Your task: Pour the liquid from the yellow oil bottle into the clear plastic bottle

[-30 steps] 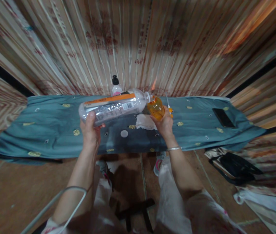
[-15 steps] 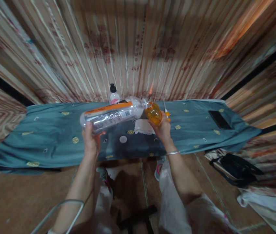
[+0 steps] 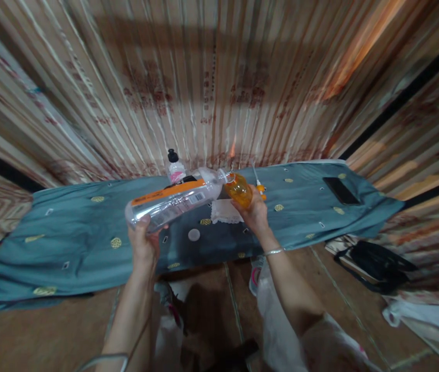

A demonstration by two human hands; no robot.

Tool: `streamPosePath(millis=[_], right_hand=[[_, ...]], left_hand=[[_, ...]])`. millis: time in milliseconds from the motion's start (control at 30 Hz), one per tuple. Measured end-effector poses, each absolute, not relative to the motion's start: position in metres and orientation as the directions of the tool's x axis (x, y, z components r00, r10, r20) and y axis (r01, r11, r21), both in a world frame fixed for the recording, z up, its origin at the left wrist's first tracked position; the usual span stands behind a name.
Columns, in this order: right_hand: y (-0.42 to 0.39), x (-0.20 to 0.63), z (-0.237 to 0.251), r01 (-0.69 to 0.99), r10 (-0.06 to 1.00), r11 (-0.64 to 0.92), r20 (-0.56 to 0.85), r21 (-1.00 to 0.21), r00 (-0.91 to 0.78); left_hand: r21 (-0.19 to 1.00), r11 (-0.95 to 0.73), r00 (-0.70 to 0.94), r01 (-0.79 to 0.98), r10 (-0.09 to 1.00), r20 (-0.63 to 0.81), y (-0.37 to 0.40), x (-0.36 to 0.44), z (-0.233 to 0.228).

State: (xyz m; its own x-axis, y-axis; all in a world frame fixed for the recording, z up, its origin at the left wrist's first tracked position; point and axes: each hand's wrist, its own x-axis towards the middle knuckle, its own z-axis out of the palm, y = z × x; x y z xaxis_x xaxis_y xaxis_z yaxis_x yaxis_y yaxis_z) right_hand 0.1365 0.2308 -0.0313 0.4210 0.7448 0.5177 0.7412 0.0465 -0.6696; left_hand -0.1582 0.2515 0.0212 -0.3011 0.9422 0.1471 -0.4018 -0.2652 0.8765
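1. Left grip: the left hand [image 3: 144, 243] is clenched around the base end of a large clear plastic bottle [image 3: 173, 203] with an orange label strip. The thumb lies over the near side of the bottle wall.
2. Right grip: the right hand [image 3: 255, 215] grasps a small amber bottle [image 3: 239, 189] from below and behind, with the fingers wrapped around its body.
3. Long axis, clear bottle: it runs almost level from the left grip up and to the right. The neck end sits slightly higher in the view and points at the amber bottle.
4. Key relation: the mouth of the clear bottle meets the top of the amber bottle, just left of the right grip. Contact or a narrow gap cannot be told apart here.
5. Axis, amber bottle: tilted, with its opening turned left toward the clear bottle.
6. Both bottles are held above the table [image 3: 88, 243], which carries a blue-grey patterned cloth.
7. Below the grips: a white lace square [image 3: 225, 212] and a small white disc [image 3: 193, 235] lie on the cloth.
8. Beyond the grips: a small black-capped bottle [image 3: 174, 166] stands at the far table edge.
9. Well to the right: a dark phone [image 3: 340, 190] lies flat.
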Motion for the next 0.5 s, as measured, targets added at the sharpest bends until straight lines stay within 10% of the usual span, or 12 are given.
streamPosePath(millis=[500], right_hand=[[0.2319, 0.1391, -0.0373, 0.726, 0.744, 0.054, 0.512, -0.686, 0.428]], left_hand=[[0.867, -0.281, -0.271, -0.411, 0.946, 0.178, 0.2492, -0.1572, 0.0274]])
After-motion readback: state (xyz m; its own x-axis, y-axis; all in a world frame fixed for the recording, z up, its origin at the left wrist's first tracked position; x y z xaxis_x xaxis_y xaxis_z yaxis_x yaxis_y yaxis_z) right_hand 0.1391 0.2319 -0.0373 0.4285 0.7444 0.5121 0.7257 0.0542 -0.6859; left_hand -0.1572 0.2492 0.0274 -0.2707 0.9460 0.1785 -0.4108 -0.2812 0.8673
